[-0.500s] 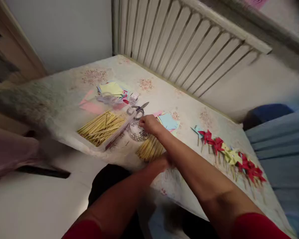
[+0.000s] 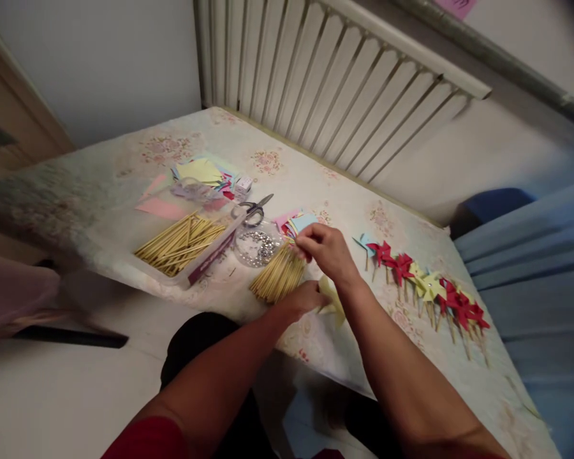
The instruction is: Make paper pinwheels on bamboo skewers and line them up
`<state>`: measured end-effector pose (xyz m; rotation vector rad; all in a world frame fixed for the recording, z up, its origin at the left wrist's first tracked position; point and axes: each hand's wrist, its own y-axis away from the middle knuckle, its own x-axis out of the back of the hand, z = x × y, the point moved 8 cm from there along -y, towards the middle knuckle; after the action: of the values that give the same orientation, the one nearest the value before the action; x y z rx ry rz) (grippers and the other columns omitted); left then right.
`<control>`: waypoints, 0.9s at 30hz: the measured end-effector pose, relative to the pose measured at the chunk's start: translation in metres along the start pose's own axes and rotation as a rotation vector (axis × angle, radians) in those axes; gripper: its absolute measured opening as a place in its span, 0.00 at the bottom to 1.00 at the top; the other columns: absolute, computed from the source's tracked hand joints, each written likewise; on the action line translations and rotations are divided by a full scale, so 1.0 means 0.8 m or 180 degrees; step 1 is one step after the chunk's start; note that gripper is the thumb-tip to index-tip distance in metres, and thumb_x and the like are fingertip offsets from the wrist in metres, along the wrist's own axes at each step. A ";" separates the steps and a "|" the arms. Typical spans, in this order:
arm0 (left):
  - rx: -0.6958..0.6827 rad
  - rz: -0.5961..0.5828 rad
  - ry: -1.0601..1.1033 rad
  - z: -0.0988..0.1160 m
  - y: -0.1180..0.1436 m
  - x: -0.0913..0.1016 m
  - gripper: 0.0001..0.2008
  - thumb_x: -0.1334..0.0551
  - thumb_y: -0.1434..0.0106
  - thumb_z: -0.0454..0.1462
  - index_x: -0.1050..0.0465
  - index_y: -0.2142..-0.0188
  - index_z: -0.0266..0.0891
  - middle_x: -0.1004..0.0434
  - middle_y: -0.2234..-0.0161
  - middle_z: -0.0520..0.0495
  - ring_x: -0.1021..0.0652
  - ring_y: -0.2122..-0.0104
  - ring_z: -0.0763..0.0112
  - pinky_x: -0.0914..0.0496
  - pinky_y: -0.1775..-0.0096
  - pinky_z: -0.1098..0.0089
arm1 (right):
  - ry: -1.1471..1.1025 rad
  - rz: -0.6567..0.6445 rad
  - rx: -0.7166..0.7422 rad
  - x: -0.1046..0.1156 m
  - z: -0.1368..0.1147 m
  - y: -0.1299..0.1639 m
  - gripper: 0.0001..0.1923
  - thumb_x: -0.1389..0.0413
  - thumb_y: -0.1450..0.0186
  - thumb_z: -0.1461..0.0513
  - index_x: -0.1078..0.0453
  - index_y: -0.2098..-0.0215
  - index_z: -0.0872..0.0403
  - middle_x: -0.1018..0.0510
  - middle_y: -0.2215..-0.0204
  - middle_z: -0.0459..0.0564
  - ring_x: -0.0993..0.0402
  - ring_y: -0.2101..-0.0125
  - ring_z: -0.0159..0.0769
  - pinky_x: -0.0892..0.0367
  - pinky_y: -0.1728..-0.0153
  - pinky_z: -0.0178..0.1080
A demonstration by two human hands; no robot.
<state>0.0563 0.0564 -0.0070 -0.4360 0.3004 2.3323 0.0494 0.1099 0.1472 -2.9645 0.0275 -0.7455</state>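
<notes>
My left hand (image 2: 306, 299) is closed on a yellow paper pinwheel (image 2: 333, 301), low over the near side of the table. My right hand (image 2: 329, 252) hovers above it, thumb and fingertips pinched together. Whatever sits in that pinch is too small to make out. Just left of the right fingertips lies a fanned bundle of thin yellow sticks (image 2: 278, 275). Beside the bundle is a round clear dish (image 2: 256, 247) of small shiny metal pieces. A stack of coloured paper (image 2: 302, 222) lies behind the right hand, partly covered by it.
Scissors (image 2: 253, 212) lie behind the dish. A clear plastic box (image 2: 210, 261) of sticks stands to the left, with pink sheets (image 2: 160, 207) and a yellow paper pile (image 2: 198, 171) beyond. Finished pinwheels (image 2: 404, 268) line the right side. A radiator (image 2: 335, 83) borders the table.
My right hand has drawn back from the dish towards my left hand, still pinched. The yellow pinwheel in my left hand now shows. The camera view has shifted slightly.
</notes>
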 end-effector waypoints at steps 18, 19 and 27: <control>0.0212 0.0302 0.1109 -0.032 0.018 -0.003 0.07 0.31 0.53 0.35 0.26 0.72 0.40 0.23 0.75 0.50 0.25 0.74 0.71 0.31 0.67 0.71 | 0.1372 0.2649 -0.1161 0.208 0.290 0.368 0.12 0.48 0.43 0.56 0.31 0.78 0.54 0.26 0.80 0.48 0.32 0.75 0.36 0.39 0.68 0.38; 0.0232 0.0318 0.1108 -0.032 0.020 -0.007 0.08 0.31 0.54 0.34 0.26 0.72 0.40 0.23 0.75 0.51 0.25 0.74 0.72 0.31 0.67 0.71 | 0.1497 0.2700 -0.1000 0.206 0.287 0.368 0.12 0.49 0.42 0.56 0.31 0.77 0.54 0.26 0.78 0.48 0.33 0.75 0.36 0.39 0.67 0.38; 0.0262 0.0617 0.1011 -0.037 0.031 -0.024 0.12 0.29 0.56 0.34 0.27 0.71 0.37 0.22 0.72 0.51 0.24 0.73 0.73 0.30 0.66 0.73 | 0.1397 0.2588 -0.0617 0.194 0.278 0.364 0.10 0.48 0.40 0.57 0.32 0.73 0.54 0.30 0.79 0.44 0.37 0.77 0.32 0.41 0.70 0.35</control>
<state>0.0581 0.0167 -0.0243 -0.7680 0.6122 2.4226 0.2918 -0.1688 0.0001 -2.4866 1.2834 -1.2385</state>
